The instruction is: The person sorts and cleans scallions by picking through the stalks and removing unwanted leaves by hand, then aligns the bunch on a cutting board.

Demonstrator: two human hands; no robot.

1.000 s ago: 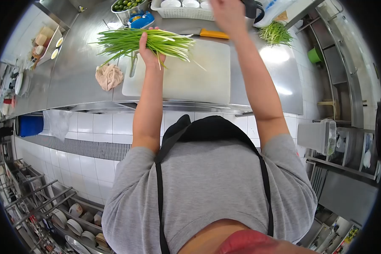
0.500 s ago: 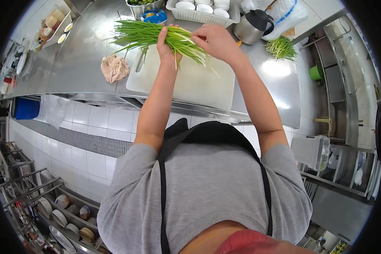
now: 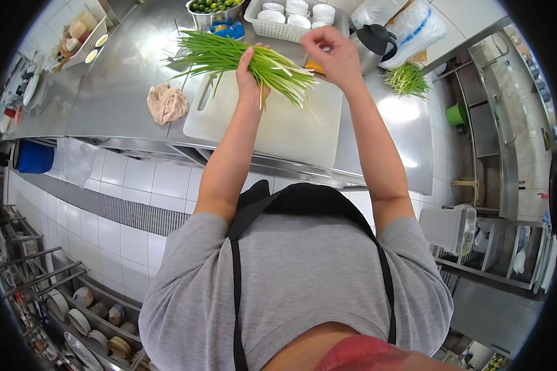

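A thick bunch of chives [image 3: 223, 55], green at the left and pale at the stem ends, lies across my left hand [image 3: 250, 77], whose fingers are wrapped round it. It is held above the white cutting board [image 3: 291, 127]. To the right of the pale ends, my right hand [image 3: 337, 57] is raised apart from the bunch. Its fingers are curled in a pinch, and whether anything small is in them cannot be made out. Just below that hand, an orange-yellow object [image 3: 314, 66] shows in part on the counter.
A crumpled beige cloth [image 3: 167, 103] lies left of the board. Behind are a bowl of small green citrus fruits [image 3: 215, 6], a blue packet [image 3: 228, 29], a white basket of cups [image 3: 278, 29] and a steel jug [image 3: 366, 52]. More cut greens [image 3: 406, 80] lie at the right.
My right hand has lifted away from the pale ends, up and to the right. My left hand still grips the bunch, which has shifted slightly.
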